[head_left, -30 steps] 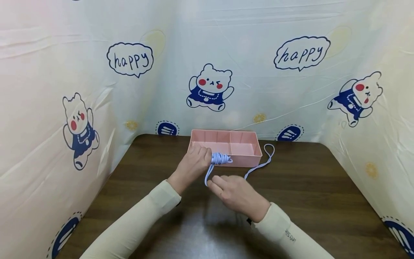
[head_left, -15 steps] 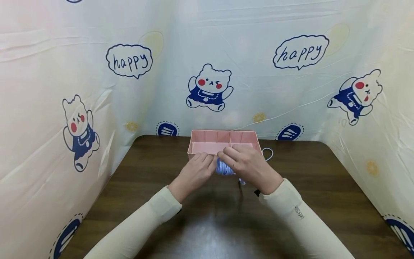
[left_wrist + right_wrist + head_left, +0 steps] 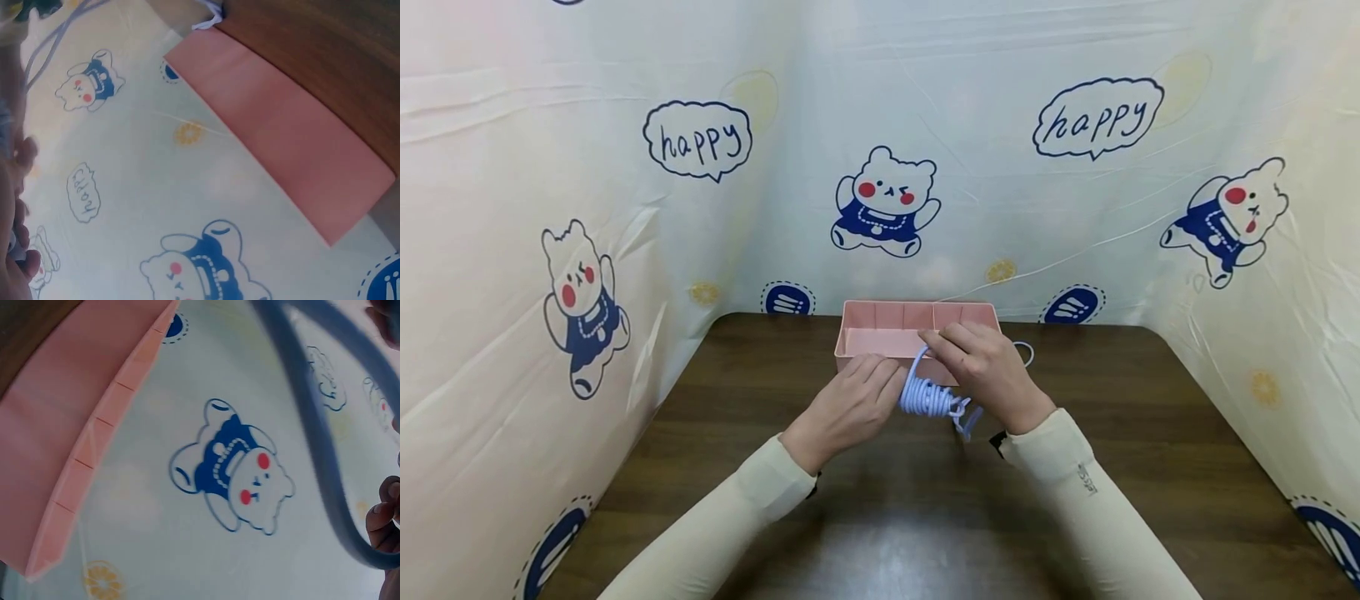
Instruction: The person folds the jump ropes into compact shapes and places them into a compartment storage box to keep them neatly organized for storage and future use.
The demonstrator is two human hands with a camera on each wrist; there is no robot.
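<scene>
A light blue cord (image 3: 927,398) is wound into a compact coil in front of the pink box, with small loops at its right end. My left hand (image 3: 850,404) grips the coil's left end, and its fingers hide that end. Above the coil, my right hand (image 3: 988,371) pinches a strand that rises from the winding. In the right wrist view a strand of the cord (image 3: 306,419) curves large and close, beside fingertips (image 3: 382,515) at the right edge. A loose loop of cord shows past my right hand in the head view.
The pink divided box (image 3: 936,372) stands at the back of the dark wooden table (image 3: 760,367), just behind the hands. A printed curtain (image 3: 1000,200) encloses the back and both sides.
The right hand has gone from below the coil, up and right, carrying the strand over it. The coil has shifted slightly right and down, while the left hand keeps its grip.
</scene>
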